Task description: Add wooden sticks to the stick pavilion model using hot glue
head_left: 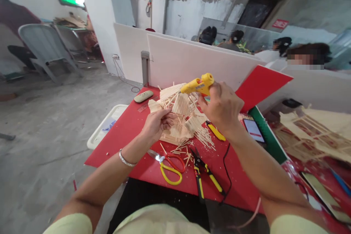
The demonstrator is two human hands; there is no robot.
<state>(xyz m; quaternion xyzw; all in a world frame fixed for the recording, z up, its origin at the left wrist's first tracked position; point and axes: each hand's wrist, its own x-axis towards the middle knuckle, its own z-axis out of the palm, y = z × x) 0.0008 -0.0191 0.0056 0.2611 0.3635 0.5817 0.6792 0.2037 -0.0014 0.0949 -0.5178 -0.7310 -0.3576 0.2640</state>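
I see a wooden-stick model [181,105] at twelve o'clock on the red counter [127,128]. The raised right hand [223,104] grips a hot glue gun [197,86] aimed toward nine; the left hand [157,122] curls at the model, hold unclear.

Open red table [131,124] at nine o'clock from the stick model [181,106] gives a lane; scissors [162,158] clog six, black-and-yellow cutters [198,161] bar five, white partition [186,62] walls off twelve, red board [261,86] juts between two and three!
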